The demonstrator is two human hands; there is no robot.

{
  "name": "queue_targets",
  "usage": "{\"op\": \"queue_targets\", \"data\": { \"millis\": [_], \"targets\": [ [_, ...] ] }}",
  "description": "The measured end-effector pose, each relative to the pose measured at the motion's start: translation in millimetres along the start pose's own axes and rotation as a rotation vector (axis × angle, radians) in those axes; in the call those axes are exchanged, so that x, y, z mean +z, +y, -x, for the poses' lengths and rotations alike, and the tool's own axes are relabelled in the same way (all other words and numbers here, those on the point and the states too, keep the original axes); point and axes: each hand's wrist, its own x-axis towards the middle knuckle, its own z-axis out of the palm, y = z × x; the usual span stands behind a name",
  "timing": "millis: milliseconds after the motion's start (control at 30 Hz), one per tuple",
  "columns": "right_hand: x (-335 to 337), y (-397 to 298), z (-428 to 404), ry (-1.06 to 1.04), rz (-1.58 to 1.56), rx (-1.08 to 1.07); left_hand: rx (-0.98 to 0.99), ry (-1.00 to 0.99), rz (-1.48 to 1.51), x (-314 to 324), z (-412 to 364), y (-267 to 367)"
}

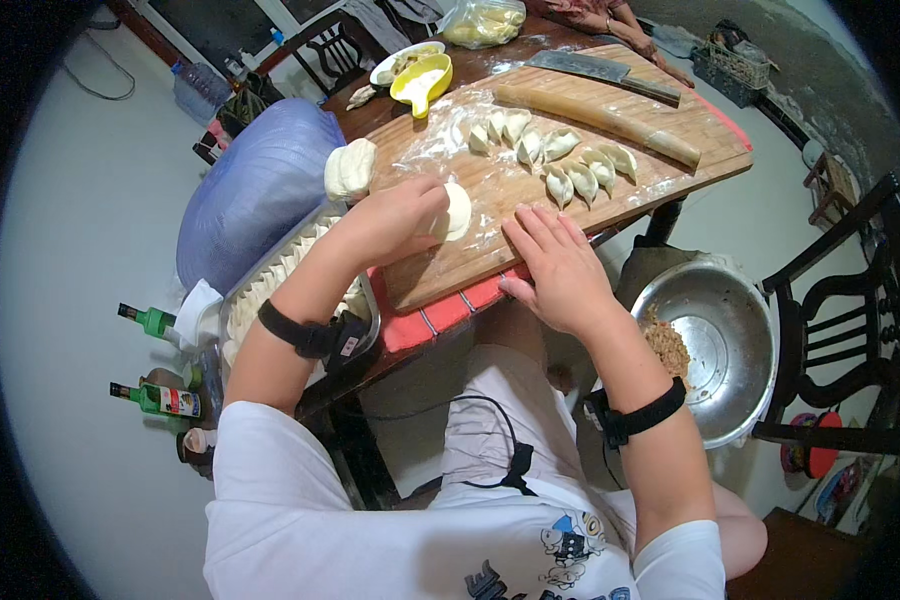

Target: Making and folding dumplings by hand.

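Note:
My left hand point(409, 214) is curled over the left side of a round dumpling wrapper point(460, 213) on the floured wooden board point(510, 161). Its fingertips and the wrapper's near side are partly hidden. At the board's front edge lies my right hand point(559, 259), palm down with fingers spread a little and nothing in it. Several folded dumplings point(583, 180) sit in two groups just beyond the right hand. To the left, a pale lump of dough point(350, 169) rests by the board's left edge.
Beyond the dumplings lie a rolling pin point(596, 120) and a cleaver point(604, 75). A yellow scoop of flour point(421, 81) stands behind. Left are a tray of dumplings point(375, 315) and a blue mesh cover point(259, 191). A steel bowl point(727, 360) holds filling at right. Another person's arm point(634, 34) rests at the far end.

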Motion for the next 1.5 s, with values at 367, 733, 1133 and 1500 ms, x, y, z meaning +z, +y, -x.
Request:
{"op": "queue_targets", "data": {
  "millis": [367,733,1133,1500],
  "targets": [
    [-1,-2,0,-0.010,0.018,0.011,0.104,0.165,-0.095,15,17,-6],
    [-2,-4,-1,-0.024,0.022,0.020,0.124,0.198,-0.204,11,13,-12],
    [2,-1,-2,-0.018,0.029,0.002,-0.202,0.339,0.182,-8,-19,-7],
    [-51,9,18,0.328,-0.956,0.297,0.378,0.645,0.085,-44,-44,117]
  ]
}}
